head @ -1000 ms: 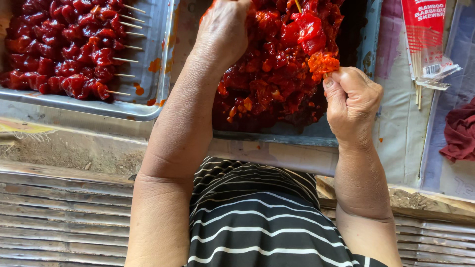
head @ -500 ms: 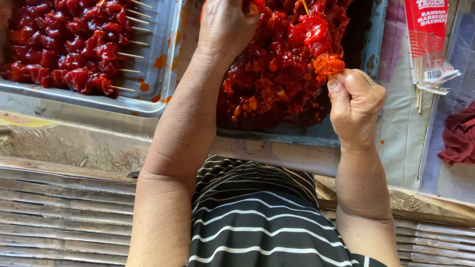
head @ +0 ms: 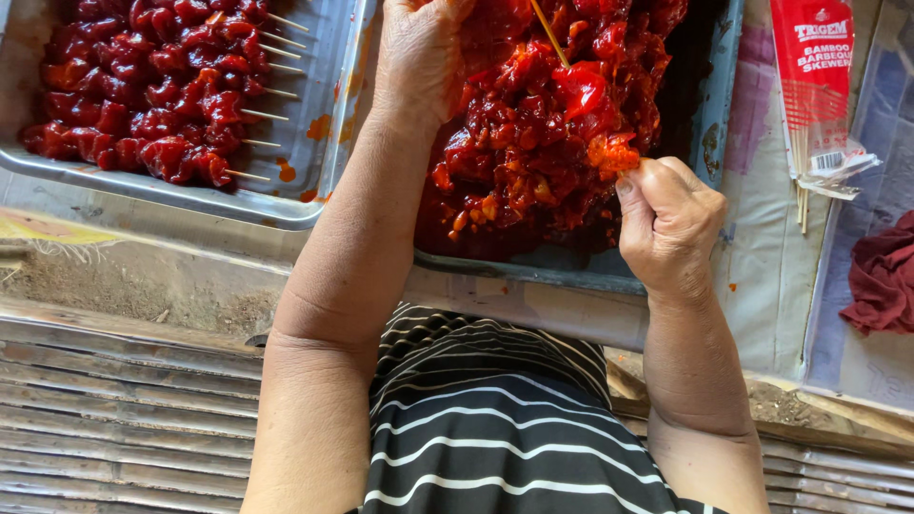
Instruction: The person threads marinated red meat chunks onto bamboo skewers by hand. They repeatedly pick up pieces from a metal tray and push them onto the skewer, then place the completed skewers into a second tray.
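The fingertips of the left hand [head: 424, 57] are cut off by the top edge of the frame, so their grip cannot be told. A skewer [head: 550, 33] is seen just beside that hand, slanting up out of view; whether it is held is not shown. The far ends of both trays are also cut off at the top.

A small orange-red meat piece [head: 611, 152] is pinched at the fingertips of the right hand [head: 671, 224], whose fingers are curled together into a loose fist. The piece sticks out above the thumb, over the near right part of the dark tray [head: 571, 271], which is filled with red marinated meat [head: 533, 133]. The piece's underside is hidden by the fingers.

At the left, finished meat sticks [head: 152, 95] are laid in a metal tray [head: 324, 143], their bare ends pointing toward its right wall. Near the right edge of the cloth-covered surface [head: 771, 247], a red packet [head: 817, 86] of skewers is seen, and a dark red rag [head: 885, 276] is partly cut off by the frame.
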